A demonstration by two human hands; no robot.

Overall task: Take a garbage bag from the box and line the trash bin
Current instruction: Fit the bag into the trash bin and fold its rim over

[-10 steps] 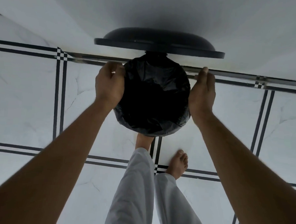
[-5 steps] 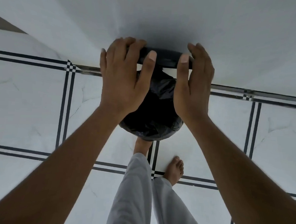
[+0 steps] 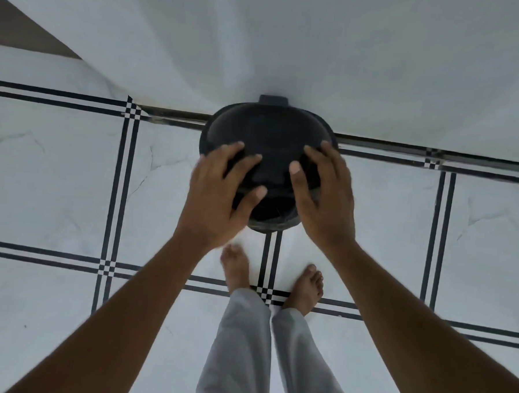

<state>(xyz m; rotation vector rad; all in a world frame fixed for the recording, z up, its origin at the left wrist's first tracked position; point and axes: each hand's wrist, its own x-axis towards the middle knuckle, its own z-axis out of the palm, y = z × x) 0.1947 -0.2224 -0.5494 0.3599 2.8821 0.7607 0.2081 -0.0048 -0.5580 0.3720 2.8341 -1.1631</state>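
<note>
A round black trash bin stands on the floor against the wall, seen from straight above. Its black lid lies down over the opening. Below the lid's near edge a strip of the black garbage bag shows around the rim. My left hand rests on the lid's near left part, fingers spread and slightly blurred. My right hand lies on the near right part, fingers also apart. Neither hand holds anything. The bin's inside is hidden by the lid. No box is in view.
A white wall rises directly behind the bin. The floor is white tile with double black lines. My bare feet stand just in front of the bin. A brown strip shows at the upper left.
The lid stood upright against the wall and has swung down over the bin. My hands left the bag at the rim, took the lid, and came down with it.
</note>
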